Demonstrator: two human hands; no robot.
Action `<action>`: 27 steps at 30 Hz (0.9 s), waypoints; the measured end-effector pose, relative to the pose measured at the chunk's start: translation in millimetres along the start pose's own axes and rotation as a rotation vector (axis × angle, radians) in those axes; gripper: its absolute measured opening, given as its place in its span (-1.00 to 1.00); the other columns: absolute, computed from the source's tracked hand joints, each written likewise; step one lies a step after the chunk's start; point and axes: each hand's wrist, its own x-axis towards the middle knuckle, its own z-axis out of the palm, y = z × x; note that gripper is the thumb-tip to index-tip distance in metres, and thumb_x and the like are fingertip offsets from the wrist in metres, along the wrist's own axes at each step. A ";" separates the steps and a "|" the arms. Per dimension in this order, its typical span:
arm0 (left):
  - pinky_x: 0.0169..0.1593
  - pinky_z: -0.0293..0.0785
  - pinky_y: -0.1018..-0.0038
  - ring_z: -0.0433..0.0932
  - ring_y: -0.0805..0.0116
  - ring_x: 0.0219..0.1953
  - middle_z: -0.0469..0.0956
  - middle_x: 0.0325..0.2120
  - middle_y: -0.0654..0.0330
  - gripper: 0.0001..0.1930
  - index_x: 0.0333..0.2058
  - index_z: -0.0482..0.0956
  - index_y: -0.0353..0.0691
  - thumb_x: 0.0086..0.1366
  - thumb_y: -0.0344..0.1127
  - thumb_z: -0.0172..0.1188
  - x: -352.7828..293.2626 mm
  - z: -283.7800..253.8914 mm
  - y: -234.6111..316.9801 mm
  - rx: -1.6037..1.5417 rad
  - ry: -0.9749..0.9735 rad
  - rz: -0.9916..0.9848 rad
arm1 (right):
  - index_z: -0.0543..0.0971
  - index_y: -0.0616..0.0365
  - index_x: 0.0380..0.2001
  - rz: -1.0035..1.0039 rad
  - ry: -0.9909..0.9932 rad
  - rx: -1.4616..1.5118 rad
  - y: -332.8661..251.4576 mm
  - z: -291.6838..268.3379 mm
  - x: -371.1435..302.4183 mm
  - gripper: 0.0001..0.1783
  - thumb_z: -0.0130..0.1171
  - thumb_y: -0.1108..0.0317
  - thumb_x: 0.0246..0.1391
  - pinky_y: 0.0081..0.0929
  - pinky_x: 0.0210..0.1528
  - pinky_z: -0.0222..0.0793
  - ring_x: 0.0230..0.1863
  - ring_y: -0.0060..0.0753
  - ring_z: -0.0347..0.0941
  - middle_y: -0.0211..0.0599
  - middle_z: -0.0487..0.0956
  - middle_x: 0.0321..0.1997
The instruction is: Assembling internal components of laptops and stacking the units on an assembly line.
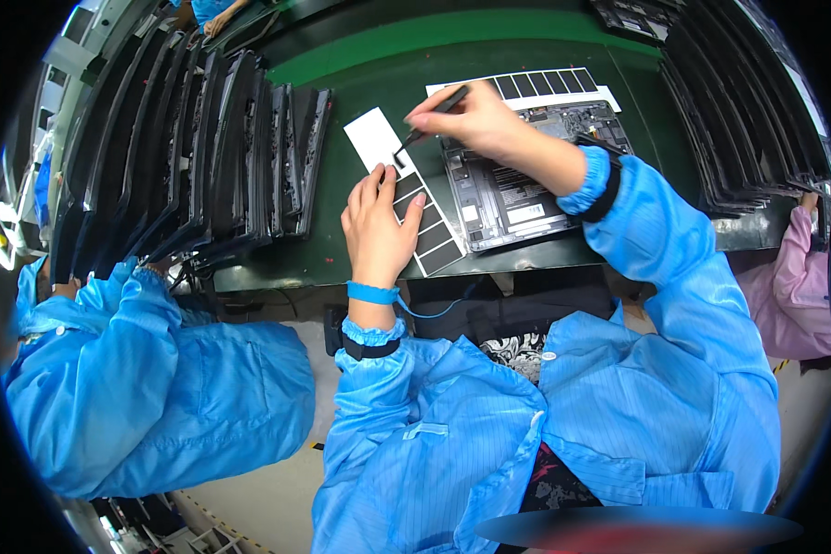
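My left hand (379, 226) lies on a white backing sheet (371, 129) with black rectangular stickers, fingers stretched out and thumb apart, holding nothing. Black tweezers (448, 102) are gripped in my right hand (482, 118), slanting down and left to the sheet. At their tips, just beyond my left fingertips, a small black sticker piece (399, 161) shows against the white; whether the tips grip it I cannot tell. Beside the sheet, under my right forearm, rests an opened laptop base (475, 217) with its battery (524, 194) and circuit board exposed.
Another sticker sheet (554, 83) lies behind the laptop base. Upright rows of dark laptop parts line the green table (360, 55) at left (194, 148) and right (711, 120). A blue-sleeved person (175, 388) sits at my left; a pink sleeve (794, 286) shows at right.
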 end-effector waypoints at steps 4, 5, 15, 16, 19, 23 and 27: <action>0.24 0.16 0.20 0.23 0.02 0.23 0.32 0.18 0.01 -0.47 0.13 0.41 -0.27 0.23 -0.15 0.18 -2.4 -10.7 -5.9 -0.098 -0.023 -0.022 | 0.66 0.31 -0.33 -0.078 0.266 -0.146 -28.8 -67.5 -53.5 -0.76 0.29 0.31 0.06 -0.59 -0.26 0.44 -0.31 -0.59 0.53 -0.29 0.65 -0.37; 0.25 0.17 0.20 0.23 0.00 0.24 0.32 0.18 -0.03 -0.51 0.09 0.44 -0.29 0.23 -0.20 0.18 -0.2 -12.6 -3.7 -0.159 -0.038 -0.046 | 0.65 0.32 -0.32 -0.047 0.368 -0.212 -29.7 -92.9 -70.3 -0.76 0.28 0.31 0.07 -0.60 -0.26 0.44 -0.32 -0.61 0.52 -0.31 0.65 -0.35; 0.18 0.30 0.28 0.43 0.02 0.11 0.46 0.03 -0.04 -0.59 0.01 0.47 -0.35 0.25 -0.23 0.18 37.3 -53.1 77.4 -0.528 -0.368 0.271 | 0.58 0.31 -0.20 0.179 0.614 0.422 11.7 -118.8 -140.1 -0.75 0.21 0.34 0.14 -0.42 0.03 0.35 -0.12 -0.44 0.49 -0.21 0.61 -0.18; 0.16 0.33 0.29 0.44 0.04 0.10 0.46 0.03 -0.04 -0.57 0.02 0.45 -0.36 0.25 -0.23 0.19 43.5 -51.7 90.3 -0.541 -0.425 0.326 | 0.58 0.30 -0.20 0.152 0.605 0.418 11.3 -113.4 -141.2 -0.75 0.22 0.35 0.13 -0.44 0.00 0.36 -0.14 -0.44 0.49 -0.22 0.60 -0.17; 0.07 0.41 0.31 0.50 0.10 0.02 0.44 0.03 -0.07 -0.48 0.10 0.37 -0.38 0.23 -0.21 0.21 63.4 -37.4 114.1 -0.524 -0.509 0.443 | 0.59 0.25 -0.20 0.191 0.485 0.276 -3.3 -113.6 -130.4 -0.77 0.19 0.31 0.16 -0.48 0.01 0.34 -0.14 -0.48 0.48 -0.29 0.61 -0.19; -0.05 0.47 0.34 0.56 0.17 -0.18 0.39 0.08 -0.06 -0.39 0.16 0.28 -0.35 0.19 -0.24 0.23 80.6 -18.2 136.5 -0.615 -0.783 0.319 | 0.61 0.24 -0.25 0.133 0.575 0.033 8.0 -142.1 -102.2 -0.74 0.23 0.24 0.14 -0.71 -0.46 0.19 -0.45 -0.72 0.32 -0.49 0.51 -0.47; -0.15 0.50 0.36 0.58 0.14 -0.27 0.39 0.10 -0.05 -0.47 0.10 0.39 -0.24 0.14 -0.27 0.25 75.7 10.1 136.2 -0.547 -0.531 0.615 | 0.62 0.23 -0.31 0.231 0.551 0.221 13.0 -149.2 -108.3 -0.78 0.26 0.28 0.10 -0.72 -0.63 0.15 -0.59 -0.72 0.33 -0.44 0.50 -0.57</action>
